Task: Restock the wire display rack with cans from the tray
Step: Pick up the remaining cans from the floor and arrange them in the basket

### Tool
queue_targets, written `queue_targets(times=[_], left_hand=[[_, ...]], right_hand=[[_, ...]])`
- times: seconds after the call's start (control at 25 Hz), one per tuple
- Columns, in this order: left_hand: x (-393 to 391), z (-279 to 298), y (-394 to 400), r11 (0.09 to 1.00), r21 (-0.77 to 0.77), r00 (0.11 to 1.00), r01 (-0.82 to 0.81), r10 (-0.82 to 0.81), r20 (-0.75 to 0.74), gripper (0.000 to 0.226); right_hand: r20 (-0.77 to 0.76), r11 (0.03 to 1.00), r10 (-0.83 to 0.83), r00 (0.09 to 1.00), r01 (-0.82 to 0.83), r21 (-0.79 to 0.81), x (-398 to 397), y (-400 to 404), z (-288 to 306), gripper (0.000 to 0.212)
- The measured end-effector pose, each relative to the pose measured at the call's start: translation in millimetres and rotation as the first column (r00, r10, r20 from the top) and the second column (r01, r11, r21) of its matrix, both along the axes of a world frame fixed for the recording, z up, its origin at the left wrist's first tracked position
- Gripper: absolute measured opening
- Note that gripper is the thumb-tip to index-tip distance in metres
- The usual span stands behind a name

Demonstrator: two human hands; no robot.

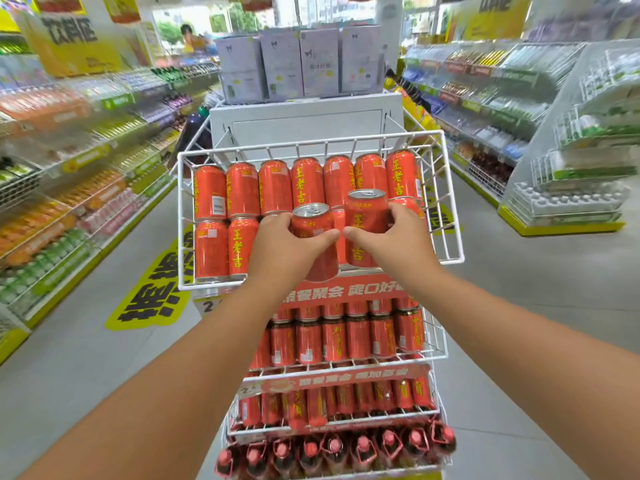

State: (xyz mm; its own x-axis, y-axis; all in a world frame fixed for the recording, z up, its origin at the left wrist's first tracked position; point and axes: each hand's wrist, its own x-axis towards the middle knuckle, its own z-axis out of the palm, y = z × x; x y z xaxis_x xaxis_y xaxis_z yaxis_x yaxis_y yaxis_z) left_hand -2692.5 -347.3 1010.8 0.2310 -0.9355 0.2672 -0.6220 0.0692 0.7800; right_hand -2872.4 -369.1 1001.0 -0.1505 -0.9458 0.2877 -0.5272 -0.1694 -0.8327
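A white wire display rack stands straight ahead, its top basket holding several red cans with yellow lettering lying in rows. My left hand is shut on a red can, held upright over the basket's front. Beside it, my right hand grips a second red can, also upright. Both cans show their silver tops. The two held cans are nearly side by side, above the basket's lower right part. No tray is in view.
Lower rack tiers are packed with red cans, and bottles fill the bottom one. Pale boxes sit on a white stand behind. Stocked shelves line the left aisle, and more shelves the right. A yellow floor sticker lies to the left.
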Motion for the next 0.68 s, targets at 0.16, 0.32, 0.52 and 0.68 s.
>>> queue_targets(times=[0.16, 0.32, 0.52, 0.68], left_hand=[[5.2, 4.6, -32.1, 0.994, 0.105, 1.0, -0.025, 0.026, -0.006, 0.043], [2.8, 10.0, -50.6, 0.985, 0.168, 0.999, -0.04, 0.033, 0.043, 0.064], [0.9, 6.6, -56.9, 0.982, 0.185, 0.999, -0.042, 0.037, 0.032, 0.086], [3.9, 1.3, -61.1, 0.976, 0.21, 0.999, -0.05, 0.046, 0.023, 0.09]], right_hand=[[-0.102, 0.997, -0.02, 0.995, 0.028, 0.076, 5.0, -24.5, 20.2, 0.055], [-0.17, 0.991, -0.038, 0.985, 0.06, 0.121, 12.3, -37.8, 22.9, 0.075], [-0.258, 0.983, -0.063, 0.964, 0.105, 0.152, 20.0, -40.4, 22.3, 0.072], [-0.328, 0.971, -0.083, 0.941, 0.151, 0.188, 24.4, -38.6, 21.4, 0.073]])
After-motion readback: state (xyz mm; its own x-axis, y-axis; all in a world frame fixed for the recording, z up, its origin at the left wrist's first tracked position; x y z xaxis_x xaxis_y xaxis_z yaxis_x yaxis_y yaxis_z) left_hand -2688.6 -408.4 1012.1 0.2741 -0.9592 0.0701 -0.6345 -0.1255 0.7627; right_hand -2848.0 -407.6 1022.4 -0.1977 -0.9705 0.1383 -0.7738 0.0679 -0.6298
